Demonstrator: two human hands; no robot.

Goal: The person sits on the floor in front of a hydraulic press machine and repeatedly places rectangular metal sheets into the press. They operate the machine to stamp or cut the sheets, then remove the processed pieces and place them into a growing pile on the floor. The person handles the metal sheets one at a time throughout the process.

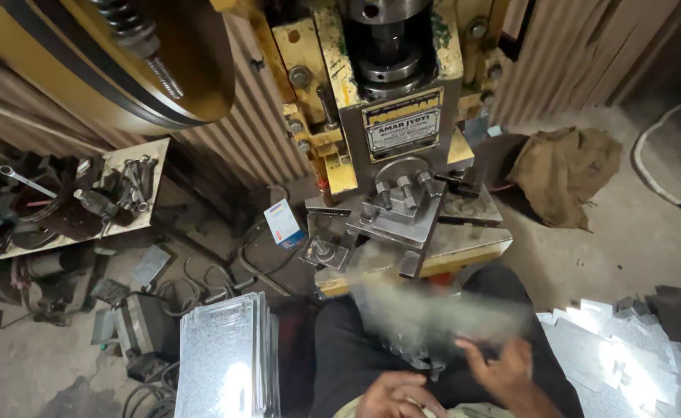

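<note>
The yellow press machine (391, 101) filled the upper middle of the frame, with a grey metal plate on its front and a dark ram above. To its upper left a big round flywheel (124, 54) with a dark rim leaned into the picture. Under the ram sat the steel die block (398, 213), with bolts on its top, resting on the yellowish press bed (464, 251).

In the lower left of the frame a stack of shiny metal sheets (228, 360) stood on the floor, and in the lower right a loose pile of cut metal pieces (627, 356) was spread on the floor. A brown sack (561, 174) lay on the floor in the right part of the frame. At the left edge a wooden shelf (128, 159) carried wrenches and other dark tools. A small white and blue box (284, 222) lay just left of the die block.

In the lower middle, over the dark trousers of the person, a thin metal sheet (433, 317) appeared as a pale blur, between the die block and the hands. The right hand (503, 368) was at the lower edge of this sheet, its fingers curled against it, and seemed to grip it. The left hand (395, 395) was lower, near the bottom edge of the frame, with the fingers bent; I could not tell if it held something.
</note>
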